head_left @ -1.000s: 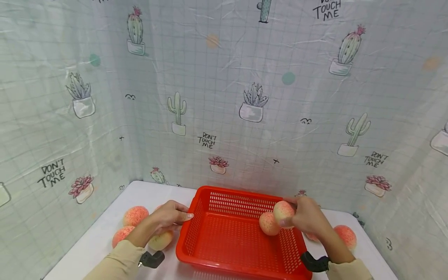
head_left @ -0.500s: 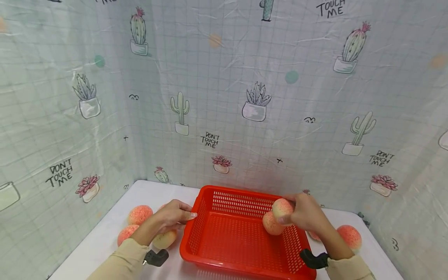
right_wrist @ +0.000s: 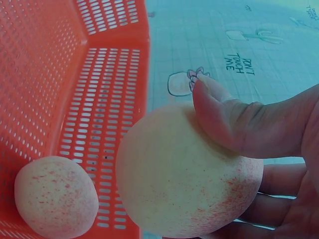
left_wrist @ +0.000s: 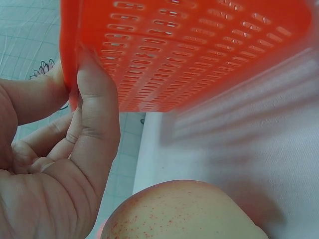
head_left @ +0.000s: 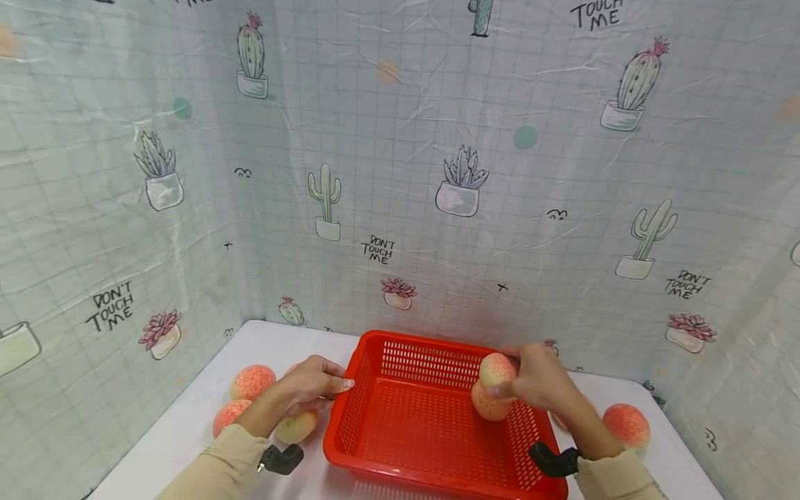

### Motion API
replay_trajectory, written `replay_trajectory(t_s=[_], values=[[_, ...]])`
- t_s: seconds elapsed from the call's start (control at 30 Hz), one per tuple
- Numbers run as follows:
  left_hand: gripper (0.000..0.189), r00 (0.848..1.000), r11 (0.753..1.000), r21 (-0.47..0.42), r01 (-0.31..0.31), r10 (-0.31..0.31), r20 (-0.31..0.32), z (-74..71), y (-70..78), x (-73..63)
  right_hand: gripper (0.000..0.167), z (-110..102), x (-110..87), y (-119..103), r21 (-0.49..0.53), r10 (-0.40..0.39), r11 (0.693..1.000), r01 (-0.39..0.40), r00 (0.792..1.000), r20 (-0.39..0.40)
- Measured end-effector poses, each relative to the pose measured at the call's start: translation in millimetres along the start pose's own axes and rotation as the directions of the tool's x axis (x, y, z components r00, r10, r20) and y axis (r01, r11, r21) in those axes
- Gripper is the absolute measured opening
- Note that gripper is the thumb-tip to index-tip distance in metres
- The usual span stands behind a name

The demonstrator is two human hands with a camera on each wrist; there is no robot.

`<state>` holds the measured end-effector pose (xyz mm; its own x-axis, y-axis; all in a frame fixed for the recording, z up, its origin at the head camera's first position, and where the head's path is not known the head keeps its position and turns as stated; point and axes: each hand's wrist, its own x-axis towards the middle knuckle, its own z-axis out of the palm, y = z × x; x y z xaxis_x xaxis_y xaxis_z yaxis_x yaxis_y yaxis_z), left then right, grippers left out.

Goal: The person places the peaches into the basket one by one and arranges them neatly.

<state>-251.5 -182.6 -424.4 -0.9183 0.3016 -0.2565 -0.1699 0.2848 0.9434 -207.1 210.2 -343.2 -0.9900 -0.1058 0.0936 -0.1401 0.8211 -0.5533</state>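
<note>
A red slotted plastic basket (head_left: 431, 479) stands on the white table. My left hand (head_left: 314, 382) pinches its left rim between thumb and fingers; the left wrist view shows the thumb (left_wrist: 37, 97) and the index finger (left_wrist: 97, 94) on either side of the rim. My right hand (head_left: 539, 375) grips a pale, red-speckled peach (head_left: 496, 370) above the basket's right side. In the right wrist view that peach (right_wrist: 184, 174) fills much of the frame, thumb over its top. Another peach (head_left: 490, 403) lies inside the basket near the right wall, partly behind the held one in the head view.
Several peaches lie left of the basket, among them a red one (head_left: 253, 382) and a yellowish one (head_left: 297, 426) under my left hand. To the right sits a red peach (head_left: 627, 425), with another partly hidden by my right forearm. A cactus-print curtain (head_left: 400, 173) surrounds the table.
My right hand has moved slightly left with its peach, further over the basket. The left hand keeps its hold on the rim. The whole head view has shifted a little.
</note>
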Motion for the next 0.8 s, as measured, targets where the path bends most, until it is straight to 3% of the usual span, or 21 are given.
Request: replay_trajectory(t_s=[0.33,0.8], values=[[0.034,1.0,1.0,-0.02,0.0,0.001,0.013,-1.8,-2.3,-1.2,0.055,8.5,7.3,-0.9,0.022,-0.026,0.999,0.026,1.0,0.003],[0.035,1.0,1.0,-0.027,-0.007,0.008,0.017,-1.6,-3.9,0.5,0.062,16.8,13.6,-5.5,-0.01,-0.075,0.997,0.075,0.997,0.001]])
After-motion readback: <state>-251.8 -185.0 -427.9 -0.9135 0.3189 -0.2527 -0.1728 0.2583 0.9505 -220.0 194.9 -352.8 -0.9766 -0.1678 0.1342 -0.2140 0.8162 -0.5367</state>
